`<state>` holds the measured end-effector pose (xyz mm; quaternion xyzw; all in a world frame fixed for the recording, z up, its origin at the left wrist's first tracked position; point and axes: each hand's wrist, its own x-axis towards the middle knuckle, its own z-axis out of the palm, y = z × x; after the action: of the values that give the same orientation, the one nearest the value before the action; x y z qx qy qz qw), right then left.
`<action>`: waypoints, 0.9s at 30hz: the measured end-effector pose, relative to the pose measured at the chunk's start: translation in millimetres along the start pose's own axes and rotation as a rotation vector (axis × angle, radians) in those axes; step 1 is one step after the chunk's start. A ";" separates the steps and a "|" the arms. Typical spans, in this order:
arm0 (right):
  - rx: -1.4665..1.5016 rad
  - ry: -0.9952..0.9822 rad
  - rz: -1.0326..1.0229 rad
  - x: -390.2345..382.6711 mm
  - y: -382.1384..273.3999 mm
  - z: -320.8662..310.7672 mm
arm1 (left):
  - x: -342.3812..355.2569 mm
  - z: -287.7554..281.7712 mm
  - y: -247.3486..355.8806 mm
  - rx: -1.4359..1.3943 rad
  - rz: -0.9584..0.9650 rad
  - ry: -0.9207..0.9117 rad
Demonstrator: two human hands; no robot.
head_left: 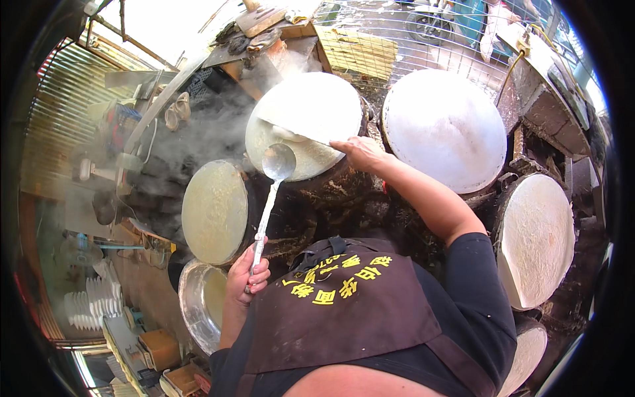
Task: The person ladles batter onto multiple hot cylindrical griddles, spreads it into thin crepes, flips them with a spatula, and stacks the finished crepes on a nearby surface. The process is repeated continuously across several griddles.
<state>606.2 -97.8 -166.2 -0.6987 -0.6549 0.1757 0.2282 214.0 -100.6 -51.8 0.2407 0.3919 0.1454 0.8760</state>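
Observation:
My left hand (246,274) is closed around the long pale handle of a metal ladle (278,163). The ladle's round bowl hangs over the near left part of a steaming round pan (311,164) that has a cream, lumpy-looking surface. Over the far part of that pan lies a smooth white sheet (317,102), its straight near edge running across the pan. My right hand (362,153) reaches to the right end of this edge and pinches it between its fingers. Whether the sheet is soft or stiff I cannot tell.
More round, white-topped pans stand about me: one at the far right (444,129), one at the right (537,241), one at the left (215,212). A shiny metal basin (198,301) sits near my left arm. Steam drifts at the left. Wire mesh (370,40) bounds the far side.

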 end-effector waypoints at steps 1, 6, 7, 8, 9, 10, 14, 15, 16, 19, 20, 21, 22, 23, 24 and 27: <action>0.008 0.057 -0.002 -10.9 10.9 3.1 | -1.2 3.8 -0.1 0.018 0.013 0.003; 0.174 0.483 0.227 -62.3 44.5 48.7 | 12.5 0.3 9.9 0.085 0.084 0.014; 0.182 0.490 0.336 -69.4 36.4 55.9 | 20.5 -4.3 14.5 0.136 0.108 0.040; 0.221 0.479 0.336 -76.7 23.4 63.7 | 29.7 -5.2 18.9 0.175 0.139 0.087; 0.265 0.470 0.341 -81.0 0.6 68.3 | 39.5 -4.4 24.3 0.219 0.167 0.136; 0.296 0.383 0.355 -82.2 -19.4 73.7 | 50.9 -5.5 30.1 0.292 0.205 0.177; 0.400 0.444 0.202 -67.6 -45.4 113.0 | 104.6 0.1 52.3 0.693 0.383 0.325; 0.384 0.507 0.150 -65.8 -47.1 117.5 | 118.1 -1.6 57.3 0.828 0.445 0.352; 0.524 0.509 0.238 -66.7 -53.0 119.2 | 126.4 -0.5 62.8 0.893 0.449 0.376; 0.950 0.501 0.525 -78.6 -83.4 114.8 | 134.4 6.3 69.0 0.984 0.446 0.359; 0.998 0.500 0.526 -78.1 -91.6 119.9 | 134.4 9.9 67.5 0.998 0.430 0.350; 1.048 0.505 0.529 -77.8 -98.3 126.6 | 134.8 14.7 63.0 1.016 0.413 0.337; 1.071 0.473 0.508 -76.2 -106.8 135.5 | 132.6 19.5 56.5 0.968 0.368 0.285; 1.108 0.436 0.506 -72.8 -118.1 143.2 | 128.7 28.0 47.4 0.868 0.308 0.241; 1.146 0.399 0.491 -68.0 -125.8 151.6 | 122.9 40.5 35.8 0.779 0.259 0.208; 1.072 0.308 0.405 -63.0 -146.4 152.8 | 112.8 58.6 -1.8 0.439 0.194 0.054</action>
<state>395.8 -141.4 -216.6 -0.6146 -0.2876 0.4186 0.6036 331.9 -70.1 -88.5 0.4580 0.4123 0.1467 0.7738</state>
